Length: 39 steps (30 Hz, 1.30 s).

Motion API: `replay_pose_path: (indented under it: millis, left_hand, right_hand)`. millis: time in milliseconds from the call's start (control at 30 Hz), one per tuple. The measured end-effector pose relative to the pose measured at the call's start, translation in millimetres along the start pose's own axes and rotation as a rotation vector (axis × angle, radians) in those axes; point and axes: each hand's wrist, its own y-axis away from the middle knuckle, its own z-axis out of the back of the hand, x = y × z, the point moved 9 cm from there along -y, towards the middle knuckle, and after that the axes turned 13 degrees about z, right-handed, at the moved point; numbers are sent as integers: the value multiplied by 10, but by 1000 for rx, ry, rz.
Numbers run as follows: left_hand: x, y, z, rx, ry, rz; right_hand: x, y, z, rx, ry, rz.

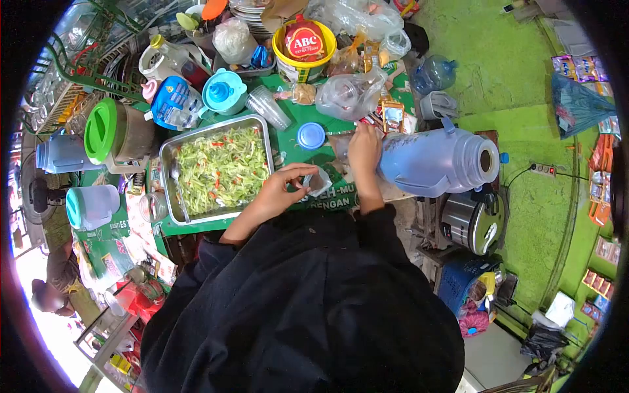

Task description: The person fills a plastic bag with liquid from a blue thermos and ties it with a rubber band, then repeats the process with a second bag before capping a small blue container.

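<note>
My left hand (280,191) is closed, thumb and fingers pinching a small clear plastic bag (319,182) above the table's near edge. To its left lies a metal tray (267,141) of shredded green vegetables (219,167) with red pieces, a spoon resting along its left side. My right hand (365,149) reaches forward with its fingers closed, beside some small packets (392,116). What those fingers hold, if anything, is hidden. A large pale blue jug (419,160) lies just right of that hand. A blue round lid (310,135) sits between the two hands.
Behind the tray stand stacked plastic cups (268,108), a light blue lidded container (223,93) and a yellow bucket (304,69) holding a red ABC pouch. A green-lidded container (101,131) is at left. A rice cooker (472,223) stands right, below the jug. Someone (56,281) is at far left.
</note>
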Motion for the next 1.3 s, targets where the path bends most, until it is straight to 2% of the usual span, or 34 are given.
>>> replay_pose_path:
  millis: [67, 167, 233, 467, 533, 567, 633, 667, 767, 833, 900, 933, 967, 1033, 1067, 1133, 1233, 1300]
  left_hand:
    - [36, 15, 8, -8, -5, -7]
    - [48, 58, 2, -14, -30, 8]
    - [56, 60, -8, -6, 15, 10]
    - [72, 22, -5, 11, 10, -22]
    - [81, 24, 7, 10, 18, -17]
    - [86, 25, 11, 12, 26, -4]
    - [90, 36, 13, 16, 34, 15]
    - [73, 43, 16, 7, 16, 4]
    - [104, 42, -19, 16, 2, -3]
    - [72, 51, -31, 12, -13, -6]
    - [61, 59, -57, 17, -13, -9]
    - [53, 58, -57, 13, -10, -12]
    - [49, 61, -67, 15, -12, -12]
    - [69, 57, -72, 4, 9, 9]
    - [84, 50, -90, 10, 7, 14]
    - [48, 48, -85, -19, -18, -49]
    - [39, 52, -99, -26, -46, -60]
    - [45, 57, -111, -29, -50, -53]
  right_hand:
    - [-234, -152, -182, 245, 315, -147]
    - [-400, -190, -261, 142, 393, -120]
    - [-480, -203, -305, 166, 396, -122]
    - [-737, -79, -366, 7, 236, -159]
    - [-775, 17, -300, -233, -258, -192]
    - [-774, 85, -279, -230, -259, -194]
    - [-509, 286, -304, -103, -1010, -668]
    - [-306, 341, -202, -97, -1161, -691]
    - [-158, 699, -34, -137, -1243, -677]
    - [-404, 1133, -130, -99, -1145, -652]
    - [-560, 1464, -76, -28, -808, -481]
    - [-681, 1685, -86, -62, -771, -632]
    - [-762, 1759, -130, -65, -771, -635]
    - [-960, 1903, -106, -47, -501, -575]
    - [-989, 1932, -124, -48, -501, -584]
    - [-734, 1631, -48, -102, -715, -488]
    - [-803, 1644, -113, -38, -716, -611]
    - [-765, 1683, -57, -107, -765, -602]
